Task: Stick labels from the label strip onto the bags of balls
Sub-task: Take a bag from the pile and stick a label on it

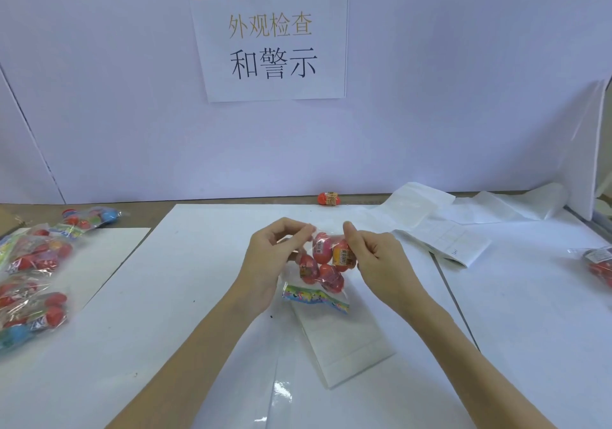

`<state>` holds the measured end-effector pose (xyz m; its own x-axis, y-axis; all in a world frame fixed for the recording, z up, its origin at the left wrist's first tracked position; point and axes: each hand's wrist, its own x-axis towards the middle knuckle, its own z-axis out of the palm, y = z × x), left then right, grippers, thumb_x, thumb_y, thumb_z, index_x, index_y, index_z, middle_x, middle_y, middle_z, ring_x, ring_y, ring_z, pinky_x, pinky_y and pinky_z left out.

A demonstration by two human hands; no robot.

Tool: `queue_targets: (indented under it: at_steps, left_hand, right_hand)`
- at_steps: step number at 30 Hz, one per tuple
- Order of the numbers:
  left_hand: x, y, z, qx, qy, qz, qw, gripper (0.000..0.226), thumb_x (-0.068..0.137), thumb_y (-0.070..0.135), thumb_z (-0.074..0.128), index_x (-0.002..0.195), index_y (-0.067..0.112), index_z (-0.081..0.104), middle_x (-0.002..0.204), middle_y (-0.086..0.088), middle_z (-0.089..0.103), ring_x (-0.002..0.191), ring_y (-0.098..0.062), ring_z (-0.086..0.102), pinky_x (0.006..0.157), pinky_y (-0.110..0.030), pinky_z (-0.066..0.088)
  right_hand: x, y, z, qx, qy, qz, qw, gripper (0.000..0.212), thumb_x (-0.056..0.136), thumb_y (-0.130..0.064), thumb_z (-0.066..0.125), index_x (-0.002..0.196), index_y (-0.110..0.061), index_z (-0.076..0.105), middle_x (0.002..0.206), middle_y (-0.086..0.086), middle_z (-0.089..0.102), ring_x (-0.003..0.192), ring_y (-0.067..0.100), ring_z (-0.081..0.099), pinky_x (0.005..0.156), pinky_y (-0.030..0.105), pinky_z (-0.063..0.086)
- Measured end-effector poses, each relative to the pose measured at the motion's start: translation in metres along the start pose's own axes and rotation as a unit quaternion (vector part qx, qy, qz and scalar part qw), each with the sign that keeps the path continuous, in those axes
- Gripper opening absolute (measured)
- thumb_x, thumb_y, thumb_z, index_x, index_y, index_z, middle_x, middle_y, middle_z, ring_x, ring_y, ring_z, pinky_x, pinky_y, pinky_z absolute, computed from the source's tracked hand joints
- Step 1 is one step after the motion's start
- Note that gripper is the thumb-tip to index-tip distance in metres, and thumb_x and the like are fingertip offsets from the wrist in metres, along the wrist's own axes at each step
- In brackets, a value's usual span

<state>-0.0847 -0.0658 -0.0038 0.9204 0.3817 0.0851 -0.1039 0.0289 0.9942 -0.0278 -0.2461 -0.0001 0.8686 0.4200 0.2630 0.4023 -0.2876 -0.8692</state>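
Observation:
A clear bag of red balls (323, 268) with a colourful header card hangs just above the white table (198, 296) at its centre. My left hand (275, 256) pinches the bag's far left edge, and my right hand (371, 256) pinches its far right edge. Below the bag lies a white piece of label strip (344, 345). More label strip (440, 236) runs in folds along the right, up to the back wall.
Several bags of balls (33, 273) are piled at the left edge. Another bag (599, 263) lies at the far right edge. A single red ball (329, 198) rests against the back wall. A paper sign (271, 37) hangs above.

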Motion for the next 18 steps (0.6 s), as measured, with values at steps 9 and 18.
queue_targets:
  at_steps: [9,18]
  left_hand:
    - [0.0001,-0.0001,0.0010,-0.023,0.060,0.028,0.998,0.011,0.105,0.014,0.059,0.103,0.007,0.067,0.093,-0.004,0.070,0.081,-0.017,0.065,0.075,-0.035,0.055]
    - [-0.0022,0.0042,0.0001,-0.085,-0.055,-0.061,0.993,0.015,0.096,0.022,0.070,0.102,0.009,0.073,0.098,-0.004,0.074,0.084,-0.019,0.069,0.067,-0.023,0.055]
  right_hand:
    - [-0.0022,0.0025,-0.0013,0.195,-0.135,0.091,0.967,0.033,0.092,-0.031,0.080,0.116,-0.011,0.067,0.098,0.005,0.081,0.092,0.021,0.079,0.080,0.026,0.062]
    - [-0.0033,-0.0011,-0.0070,0.081,-0.123,0.031,0.989,0.049,0.096,-0.058,0.060,0.088,-0.013,0.076,0.076,0.008,0.071,0.064,0.008,0.057,0.061,0.020,0.047]
